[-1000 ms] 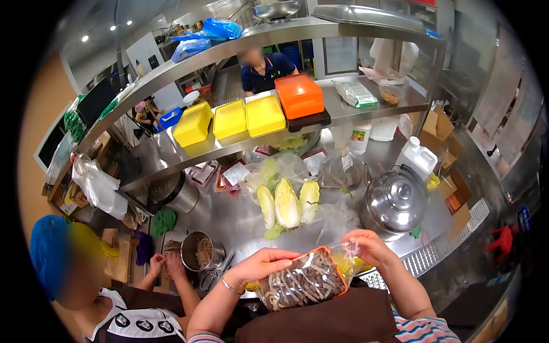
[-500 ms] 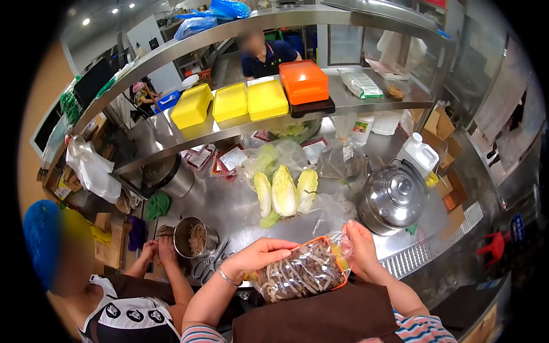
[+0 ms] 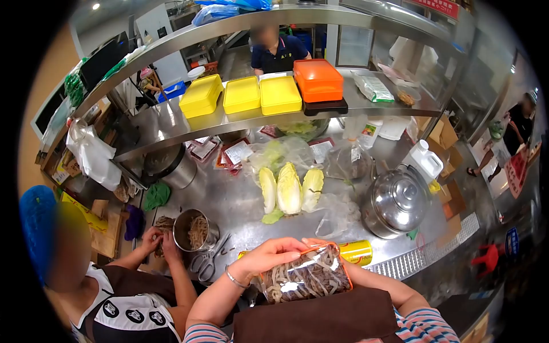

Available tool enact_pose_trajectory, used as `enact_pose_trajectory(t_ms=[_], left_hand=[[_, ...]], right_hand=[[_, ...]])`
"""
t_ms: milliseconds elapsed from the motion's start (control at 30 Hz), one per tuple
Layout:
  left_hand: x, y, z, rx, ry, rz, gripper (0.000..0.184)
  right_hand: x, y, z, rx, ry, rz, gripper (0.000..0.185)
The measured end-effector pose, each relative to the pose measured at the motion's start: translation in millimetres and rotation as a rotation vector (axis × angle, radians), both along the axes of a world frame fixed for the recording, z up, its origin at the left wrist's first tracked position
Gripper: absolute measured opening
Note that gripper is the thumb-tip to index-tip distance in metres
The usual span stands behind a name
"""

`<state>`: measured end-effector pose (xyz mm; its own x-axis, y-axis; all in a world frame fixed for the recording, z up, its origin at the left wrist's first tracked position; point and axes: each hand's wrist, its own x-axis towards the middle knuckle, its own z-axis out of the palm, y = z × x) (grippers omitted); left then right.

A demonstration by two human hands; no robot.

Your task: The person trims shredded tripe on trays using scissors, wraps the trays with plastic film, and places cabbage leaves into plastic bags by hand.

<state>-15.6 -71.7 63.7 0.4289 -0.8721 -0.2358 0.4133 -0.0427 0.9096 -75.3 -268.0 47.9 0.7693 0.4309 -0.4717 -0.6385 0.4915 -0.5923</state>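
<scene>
Close to my apron, an orange-rimmed tray [image 3: 307,275] packed with grey-brown strips is covered in clear plastic film. My left hand [image 3: 273,254] grips its left and upper edge, thumb and fingers bent around it. My right hand [image 3: 313,242] reaches behind the tray's far side; only some fingers show above the rim, and the rest is hidden by the tray. Just past the tray lies a yellow tube-shaped roll [image 3: 355,252], partly covered. Beyond it, pale yellow-green cabbage pieces [image 3: 289,188] rest on the steel table.
A large lidded steel pot [image 3: 397,201] stands at right, beside a white jug [image 3: 422,162]. At left, a co-worker's hands [image 3: 162,242] handle strips near a steel container [image 3: 196,230]; scissors [image 3: 207,262] lie close by. Overhead, a shelf [image 3: 366,103] holds yellow boxes [image 3: 241,95].
My right hand has gone from the film at the tray's right end to behind the tray. The loose film there is now drawn in, and the yellow roll shows beyond.
</scene>
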Motion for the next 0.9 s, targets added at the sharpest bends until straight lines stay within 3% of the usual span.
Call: enact_pose_trajectory(t_ms=[33,67,133,167,233,267,467,533,567,667,767,800,867,900], left_hand=[[2.2,0.0,1.0,0.037,-0.047,-0.020,0.039],[1.9,0.7,4.6,0.033,-0.049,-0.015,0.039],[-0.7,-1.1,20.1,0.284,-0.192,0.028,0.046],[2.0,-3.1,18.8,0.280,-0.193,0.032,0.046],[7.3,-7.2,14.4,0.177,-0.868,0.064,0.055],[8.8,-8.3,15.3,0.177,-0.869,0.068,0.055],[14.9,-29.1,35.2,-0.082,-0.021,-0.332,0.059],[18.5,-28.0,35.3,0.070,-0.169,-0.385,0.055],[21.2,-26.6,17.4,0.054,-0.128,-0.368,0.051],[18.0,-24.9,31.3,0.065,-0.013,-0.244,0.044],[8.8,-22.0,42.6,0.130,0.074,-0.128,0.041],[9.9,-21.5,41.0,0.128,0.067,-0.124,0.041],[13.8,-15.0,34.9,0.084,-0.009,-0.141,0.040],[13.3,-13.8,33.4,0.088,-0.008,-0.134,0.040]], right_hand=[[0.8,1.4,4.8,0.139,0.115,0.029,0.027],[1.7,-2.4,-31.3,0.252,0.120,0.083,0.026],[0.4,-1.3,-31.8,0.279,0.128,0.091,0.026],[-0.4,0.3,-31.0,0.274,0.122,0.096,0.026],[-1.7,3.7,-25.9,0.246,0.100,0.099,0.026],[-2.6,4.5,-24.2,0.229,0.083,0.102,0.026],[-9.3,10.0,-18.6,0.065,-0.083,0.083,0.025],[-16.3,13.6,-22.3,-0.065,-0.243,0.061,0.025],[-18.3,15.1,-27.9,-0.153,-0.366,0.038,0.025],[-18.7,16.6,-43.4,-0.376,-0.752,-0.017,0.025],[-9.7,-4.1,-55.2,-0.526,-0.963,-0.078,0.025],[-1.0,-17.5,-64.0,-0.555,-0.867,-0.100,0.025],[13.3,-41.5,-77.0,-0.509,-0.327,-0.136,0.026],[13.9,-53.6,-56.8,-0.470,-0.365,-0.188,0.027]])
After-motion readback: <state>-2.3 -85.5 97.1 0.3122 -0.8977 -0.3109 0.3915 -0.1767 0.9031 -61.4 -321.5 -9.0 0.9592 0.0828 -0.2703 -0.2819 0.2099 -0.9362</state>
